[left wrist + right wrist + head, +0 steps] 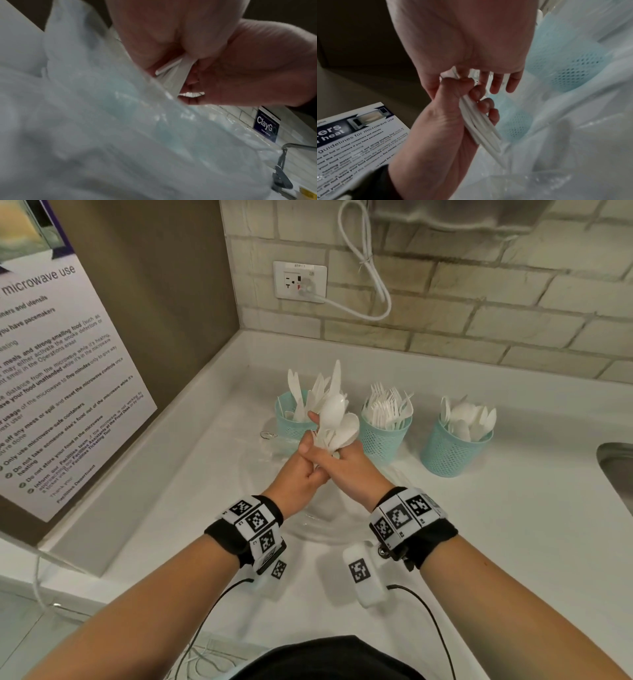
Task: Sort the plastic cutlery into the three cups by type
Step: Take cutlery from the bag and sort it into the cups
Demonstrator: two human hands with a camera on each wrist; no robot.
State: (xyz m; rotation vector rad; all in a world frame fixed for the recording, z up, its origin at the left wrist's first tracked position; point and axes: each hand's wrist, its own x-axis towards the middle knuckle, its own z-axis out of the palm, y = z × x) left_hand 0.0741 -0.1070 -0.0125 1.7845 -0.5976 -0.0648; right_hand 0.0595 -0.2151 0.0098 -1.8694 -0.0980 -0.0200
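Both hands meet over the white counter (479, 542) and hold one bunch of white plastic spoons (335, 419), bowls up. My left hand (305, 467) grips the handles (479, 128) from below. My right hand (349, 467) wraps the bunch just under the bowls. Behind them stand three teal mesh cups: the left cup (291, 428) holds knives, the middle cup (383, 440) forks, the right cup (452, 453) spoons. The bunch partly hides the left cup. In the left wrist view the handle ends (175, 73) stick out between the two hands.
A clear plastic bag (308, 525) lies crumpled on the counter under the hands. A microwave with a printed notice (68, 371) stands at the left. A steel sink (616, 470) is at the right edge. On the tiled wall, a wall outlet (299, 280) holds a white cable.
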